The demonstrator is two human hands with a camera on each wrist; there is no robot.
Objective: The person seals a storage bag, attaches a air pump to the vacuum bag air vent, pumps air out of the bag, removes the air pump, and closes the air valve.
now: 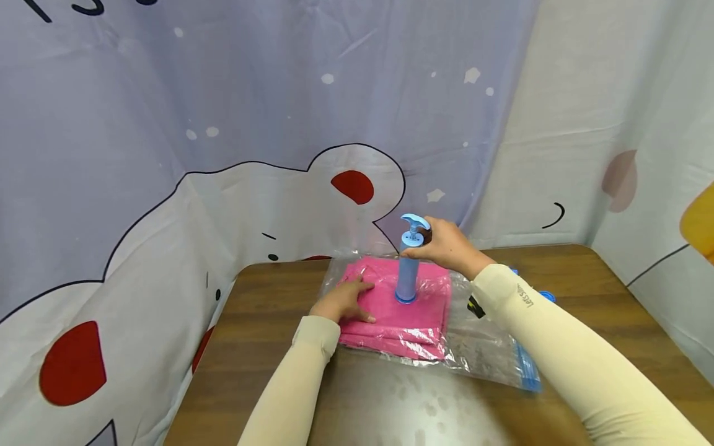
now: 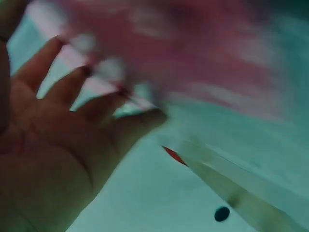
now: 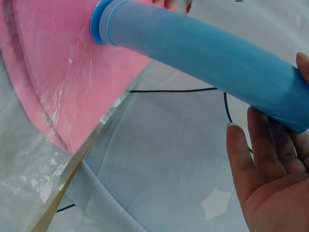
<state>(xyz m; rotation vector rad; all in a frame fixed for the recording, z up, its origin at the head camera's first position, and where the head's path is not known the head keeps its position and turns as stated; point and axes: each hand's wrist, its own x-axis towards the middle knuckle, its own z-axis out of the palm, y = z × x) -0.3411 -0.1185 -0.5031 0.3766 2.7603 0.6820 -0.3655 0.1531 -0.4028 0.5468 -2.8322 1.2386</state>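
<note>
Pump (image 1: 408, 275) in blue plastic stands nearly upright just below and right of the head view's centre, probably light, stiff and a little slippery; its upper barrel, pinched between the right hand's (image 1: 446, 244) thumb and fingers, seems a sound hold. Beneath it, the clear bag (image 1: 485, 350) around the folded pink cloth (image 1: 390, 325) looks thin, slick and soft, likely best pressed flat left of the pump, where the left hand (image 1: 343, 301) rests with fingers spread.

Blue pump (image 1: 408, 272), pink cloth (image 1: 407, 322), brown wood-grained table (image 1: 268, 347)
</note>
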